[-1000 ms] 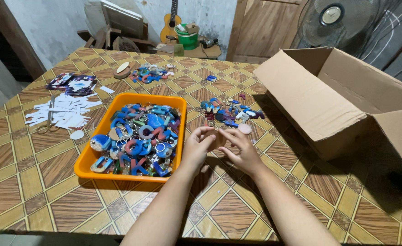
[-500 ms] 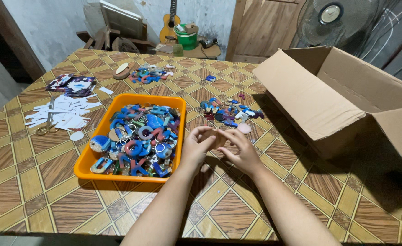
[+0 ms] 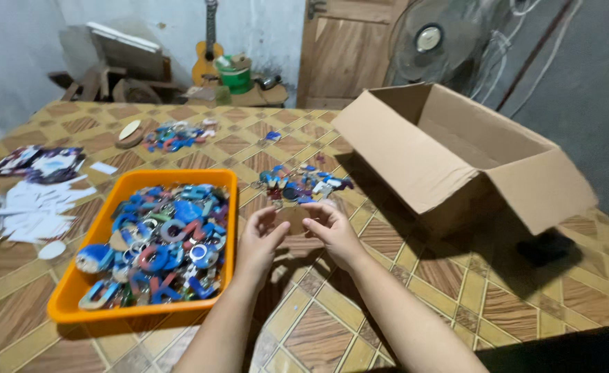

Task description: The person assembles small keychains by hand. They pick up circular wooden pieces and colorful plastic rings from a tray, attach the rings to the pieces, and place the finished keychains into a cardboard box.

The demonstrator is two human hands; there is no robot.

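**K:** Brown flat piece, card or thin wood, can't tell at this blur. Held just above the surface, between both hands. Left hand has its grip closed on the piece's left edge, thumb on top. Right hand pinches the right edge, fingers curled over it.

**R:** What's next to the hands?

**K:** Orange tray just left of the left hand, sitting on the tiled surface. Packed with small blue, red and white plastic bits with metal rings. Past the fingertips, a loose pile of the same mixed pieces lies near but apart from the hands.

**R:** Right side?

**K:** Open cardboard box, flaps out, near the right hand, not touching it.

**R:** Farther out?

**K:** Left edge: white paper slips, then a stack of printed sheets. A second small pile of coloured pieces sits mid-surface with an oval wooden thing beside it. Beyond the far edge: green bucket, guitar against the wall, wooden door, standing fan.
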